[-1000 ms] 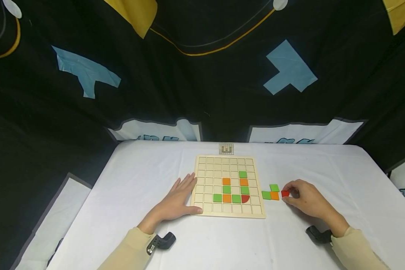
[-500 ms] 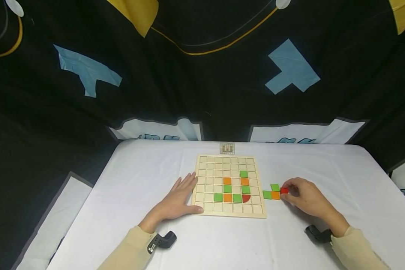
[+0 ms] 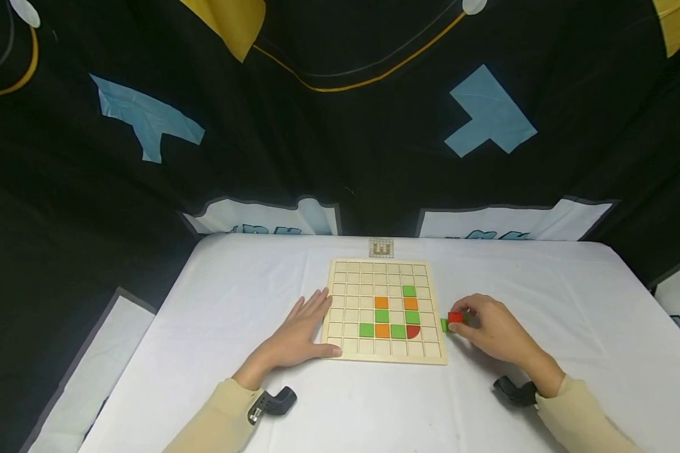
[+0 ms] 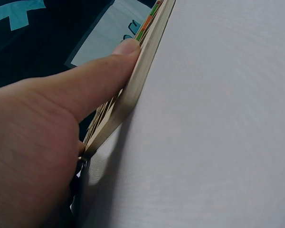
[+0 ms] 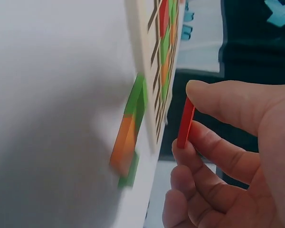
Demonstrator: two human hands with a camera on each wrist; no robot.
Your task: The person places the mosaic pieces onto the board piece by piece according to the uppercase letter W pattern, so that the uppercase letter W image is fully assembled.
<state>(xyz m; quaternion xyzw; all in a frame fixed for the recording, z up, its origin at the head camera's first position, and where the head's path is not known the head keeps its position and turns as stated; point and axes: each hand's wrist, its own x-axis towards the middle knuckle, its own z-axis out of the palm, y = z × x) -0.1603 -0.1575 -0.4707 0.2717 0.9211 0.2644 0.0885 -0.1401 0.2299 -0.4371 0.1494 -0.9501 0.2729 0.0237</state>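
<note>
My right hand (image 3: 490, 330) pinches a red tile (image 3: 456, 318) between thumb and fingertips, just right of the wooden grid board (image 3: 348, 281). In the right wrist view the red tile (image 5: 185, 126) is raised off the cloth, seen nearly edge-on. Beneath it on the table lie a green tile (image 5: 135, 99), an orange tile (image 5: 122, 147) and another green tile (image 5: 129, 175); the hand mostly covers these in the head view. Fingers straight and spread, my left hand (image 3: 294, 336) rests on the board's left side, its thumb (image 4: 104, 71) over the front rim.
Several green and orange square tiles and a red quarter-round tile (image 3: 412, 331) sit in the board's cells. A small patterned card (image 3: 381, 248) lies behind the board. White cloth (image 3: 374, 409) covers the table, with a dark patterned curtain (image 3: 340, 145) behind.
The right hand has lifted the red tile and moved left with it, over the loose green and orange tiles beside the board. The left hand stays in place on the board.
</note>
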